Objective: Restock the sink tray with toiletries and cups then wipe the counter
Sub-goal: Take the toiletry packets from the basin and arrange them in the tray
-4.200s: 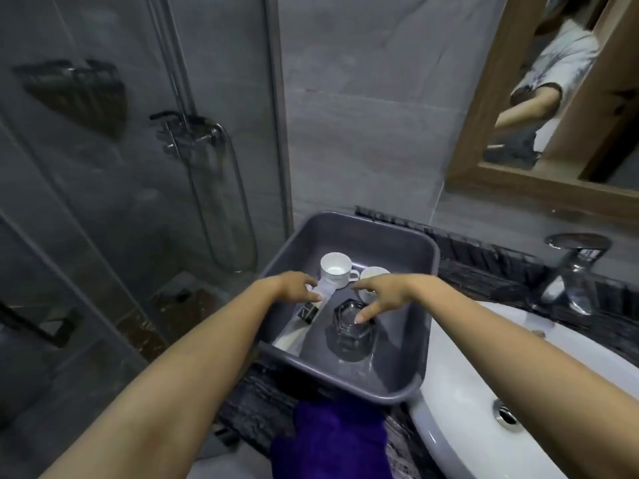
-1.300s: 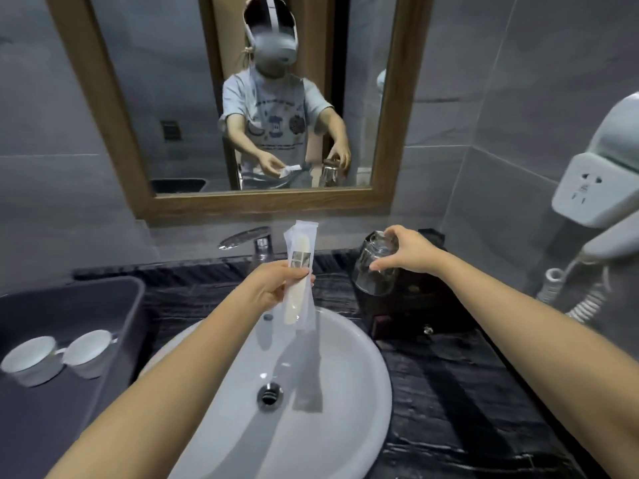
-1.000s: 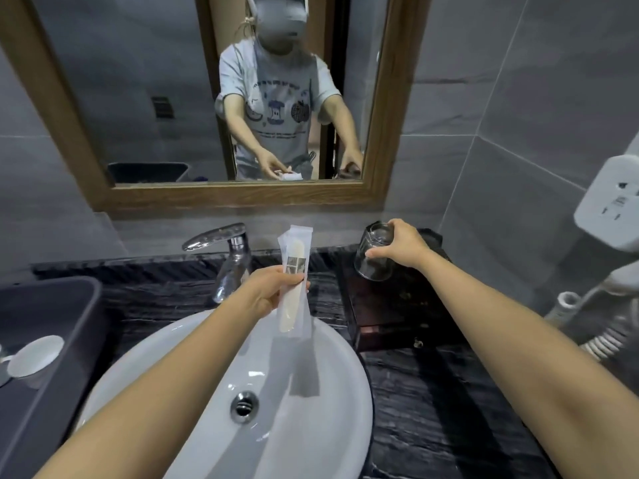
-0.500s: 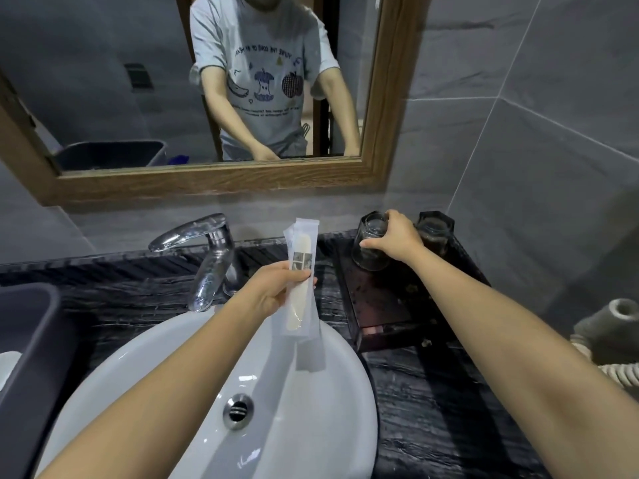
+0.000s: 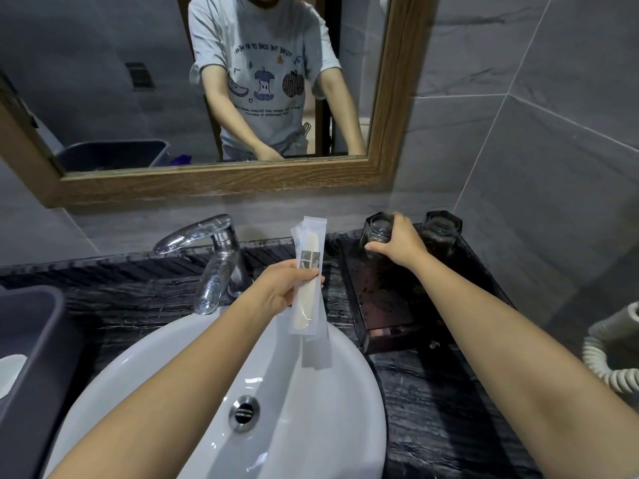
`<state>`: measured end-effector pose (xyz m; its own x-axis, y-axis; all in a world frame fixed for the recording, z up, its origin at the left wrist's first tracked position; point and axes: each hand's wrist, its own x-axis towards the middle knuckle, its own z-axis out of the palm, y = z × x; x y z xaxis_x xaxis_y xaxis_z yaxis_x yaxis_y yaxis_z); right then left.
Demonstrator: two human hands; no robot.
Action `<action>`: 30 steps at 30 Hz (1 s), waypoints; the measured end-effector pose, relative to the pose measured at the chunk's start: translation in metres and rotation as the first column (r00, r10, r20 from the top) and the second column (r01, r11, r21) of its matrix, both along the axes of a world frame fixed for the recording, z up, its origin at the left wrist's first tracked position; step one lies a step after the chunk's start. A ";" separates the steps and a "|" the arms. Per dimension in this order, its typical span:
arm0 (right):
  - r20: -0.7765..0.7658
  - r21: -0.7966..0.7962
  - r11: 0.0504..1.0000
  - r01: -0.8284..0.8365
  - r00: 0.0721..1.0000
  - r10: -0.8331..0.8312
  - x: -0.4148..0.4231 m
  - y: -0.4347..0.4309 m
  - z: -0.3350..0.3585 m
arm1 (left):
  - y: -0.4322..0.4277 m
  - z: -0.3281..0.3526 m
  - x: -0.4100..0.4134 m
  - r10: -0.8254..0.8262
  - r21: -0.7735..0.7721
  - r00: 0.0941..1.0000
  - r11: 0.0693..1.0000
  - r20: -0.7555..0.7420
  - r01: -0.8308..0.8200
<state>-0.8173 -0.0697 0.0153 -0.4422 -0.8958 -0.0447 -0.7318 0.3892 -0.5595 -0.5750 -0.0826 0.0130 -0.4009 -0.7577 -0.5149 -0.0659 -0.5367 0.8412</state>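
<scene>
My left hand holds a clear wrapped toiletry packet upright above the white sink basin. My right hand grips a clear glass cup that stands at the back left of the dark sink tray on the counter. A second glass cup stands beside it at the tray's back right, untouched.
A chrome faucet rises behind the basin. A grey plastic bin sits at the left with a white cup inside. The black marble counter runs to the right, where a coiled white cord hangs. A wood-framed mirror is on the wall.
Both hands left the grey bin carrying the packet and the glass cup. My right hand lowered the cup onto the tray's back left; the view tilted down.
</scene>
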 end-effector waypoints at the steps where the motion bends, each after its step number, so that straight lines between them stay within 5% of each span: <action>1: 0.004 -0.007 1.000 0.001 1.000 -0.001 0.000 0.001 -0.001 | 0.000 0.000 0.000 0.003 0.003 1.000 1.000 -0.004 -0.002; 15: -0.014 0.026 0.999 -0.028 1.000 0.028 0.002 0.014 0.012 | 0.010 0.003 0.004 0.011 0.022 1.000 1.000 -0.003 -0.011; 21: -0.164 -0.195 0.977 -0.086 0.985 0.054 0.035 0.043 0.036 | 0.019 0.013 -0.002 0.033 0.049 0.996 0.998 -0.081 -0.030; 30: 0.310 -0.170 0.985 -0.005 0.949 0.058 0.088 0.082 0.044 | 0.041 0.042 -0.026 0.012 -0.036 0.988 0.999 -0.156 -0.018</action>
<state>-0.7294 0.0128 0.0588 -0.4012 -0.9156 -0.0267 -0.5199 0.2516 -0.8163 -0.6007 -0.0412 0.0551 -0.4622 -0.7818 -0.4186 0.0755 -0.5050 0.8598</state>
